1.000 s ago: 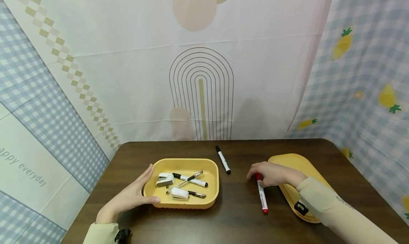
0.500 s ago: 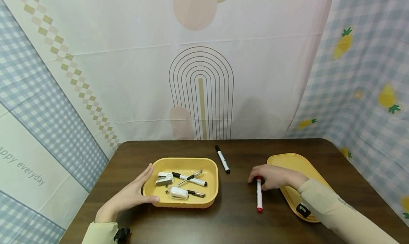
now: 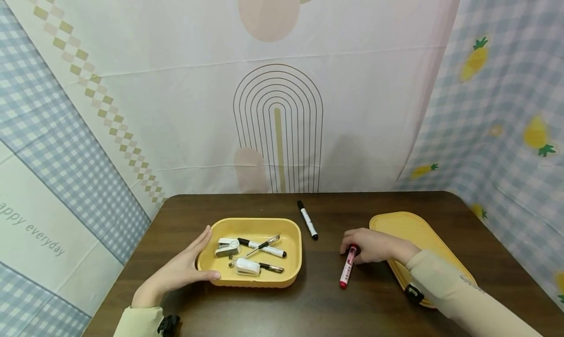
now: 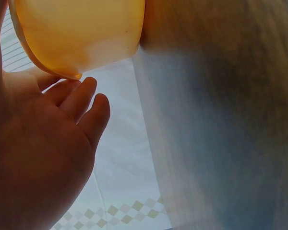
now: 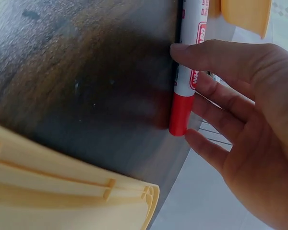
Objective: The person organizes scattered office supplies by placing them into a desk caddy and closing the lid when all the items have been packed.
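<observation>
In the head view my left hand [image 3: 180,273] spreads extended fingers along the left end of a yellow plastic bin [image 3: 293,273], thumb on its front rim. The left wrist view has those fingers touching the edge of the bin [image 4: 86,28]. My right hand [image 3: 374,245] pinches a white marker with red ends [image 3: 348,268], thumb on one side and fingers on the other. Part of the marker's barrel [image 5: 185,81] is covered by the thumb. Inside the bin are a white stapler [image 3: 227,247], a second white object [image 3: 247,267], a black-capped marker [image 3: 274,251] and pens [image 3: 270,268].
Another black-capped marker [image 3: 307,220] lies on the dark wooden table [image 3: 264,312], right of the bin. A yellow lid [image 3: 403,224] lies at the right, partly under the right forearm. Patterned curtains [image 3: 198,107] stand behind the table.
The near end of the red-ended marker has swung left and toward the bin, in the right hand. The left hand and bin have stayed in place.
</observation>
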The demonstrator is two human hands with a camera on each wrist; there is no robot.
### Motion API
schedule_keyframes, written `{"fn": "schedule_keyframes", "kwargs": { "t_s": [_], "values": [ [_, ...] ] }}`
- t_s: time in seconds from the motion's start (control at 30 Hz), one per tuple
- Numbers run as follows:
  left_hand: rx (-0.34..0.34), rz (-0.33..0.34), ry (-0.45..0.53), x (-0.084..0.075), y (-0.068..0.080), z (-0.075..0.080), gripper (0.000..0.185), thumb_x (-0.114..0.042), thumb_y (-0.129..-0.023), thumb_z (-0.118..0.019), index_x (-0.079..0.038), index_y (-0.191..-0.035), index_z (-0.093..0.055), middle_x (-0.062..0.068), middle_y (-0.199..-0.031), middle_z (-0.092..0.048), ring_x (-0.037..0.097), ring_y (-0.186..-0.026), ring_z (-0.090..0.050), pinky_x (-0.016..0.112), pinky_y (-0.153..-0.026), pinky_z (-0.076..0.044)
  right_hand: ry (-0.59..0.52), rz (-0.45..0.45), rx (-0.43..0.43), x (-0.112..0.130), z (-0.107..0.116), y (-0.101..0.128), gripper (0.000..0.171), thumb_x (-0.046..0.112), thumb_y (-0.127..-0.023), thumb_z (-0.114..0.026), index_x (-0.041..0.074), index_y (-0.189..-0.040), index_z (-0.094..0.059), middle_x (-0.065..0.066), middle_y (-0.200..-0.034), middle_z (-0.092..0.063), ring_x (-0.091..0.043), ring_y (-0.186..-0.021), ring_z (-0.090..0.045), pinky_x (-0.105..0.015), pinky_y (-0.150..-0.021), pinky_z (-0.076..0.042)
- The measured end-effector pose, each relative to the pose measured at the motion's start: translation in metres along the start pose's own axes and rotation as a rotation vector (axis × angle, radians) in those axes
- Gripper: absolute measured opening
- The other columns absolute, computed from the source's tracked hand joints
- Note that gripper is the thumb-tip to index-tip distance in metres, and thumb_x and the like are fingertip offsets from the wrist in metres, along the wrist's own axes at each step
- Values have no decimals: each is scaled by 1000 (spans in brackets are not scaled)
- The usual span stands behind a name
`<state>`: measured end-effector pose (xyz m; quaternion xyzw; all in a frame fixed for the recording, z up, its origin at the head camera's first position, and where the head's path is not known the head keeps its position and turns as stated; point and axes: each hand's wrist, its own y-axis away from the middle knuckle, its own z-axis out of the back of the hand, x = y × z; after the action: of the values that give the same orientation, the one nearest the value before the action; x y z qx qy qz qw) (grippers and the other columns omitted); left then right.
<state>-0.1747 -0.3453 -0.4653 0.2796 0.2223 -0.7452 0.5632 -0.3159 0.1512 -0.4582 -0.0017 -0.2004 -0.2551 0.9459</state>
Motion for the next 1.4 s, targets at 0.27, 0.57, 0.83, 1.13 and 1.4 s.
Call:
{"fn": "schedule_keyframes", "kwargs": {
  "t_s": [0.27, 0.57, 0.83, 1.13, 1.4],
  "values": [
    [-2, 2, 6, 0, -1, 0, 114, -45, -79, -85, -8, -162, -16, 8, -169, -5, 40, -150, -13, 63, -112, -24, 10, 33, -29, -1, -3, -4, 21, 3, -80, -76, 17, -95, -73, 10, -92, -59, -6, -79, -55, -25, -73, -48],
    [-6, -1, -5, -3, 1, -1, 114, -45, -79, -85, -6, -162, -16, 9, -169, -6, 39, -150, -14, 63, -112, -24, -15, 25, -20, 3, -3, -6, 20, 3, -82, -77, 21, -90, -70, 12, -89, -56, -5, -77, -53, -23, -69, -46],
    [-19, -7, -18, -5, 1, 0, 113, -47, -79, -84, -2, -160, -19, 11, -168, -8, 38, -149, -16, 62, -113, -23, -18, 33, -30, 1, -4, -6, 21, 3, -82, -76, 22, -89, -70, 12, -87, -56, -6, -76, -53, -23, -67, -45],
    [-14, -4, -7, -5, 2, -1, 113, -47, -79, -84, -2, -160, -18, 11, -168, -7, 40, -150, -15, 63, -112, -23, 0, 43, -11, -1, -4, -6, 18, 6, -88, -74, 23, -92, -71, 12, -89, -55, -5, -77, -52, -23, -68, -46],
    [-15, -9, -9, -5, 2, 0, 113, -46, -79, -84, -2, -160, -18, 10, -168, -7, 39, -150, -15, 63, -112, -23, 27, 65, -44, -2, 4, -5, 19, 3, -88, -73, 22, -94, -71, 11, -89, -56, -6, -78, -53, -25, -69, -47]
  ]
}}
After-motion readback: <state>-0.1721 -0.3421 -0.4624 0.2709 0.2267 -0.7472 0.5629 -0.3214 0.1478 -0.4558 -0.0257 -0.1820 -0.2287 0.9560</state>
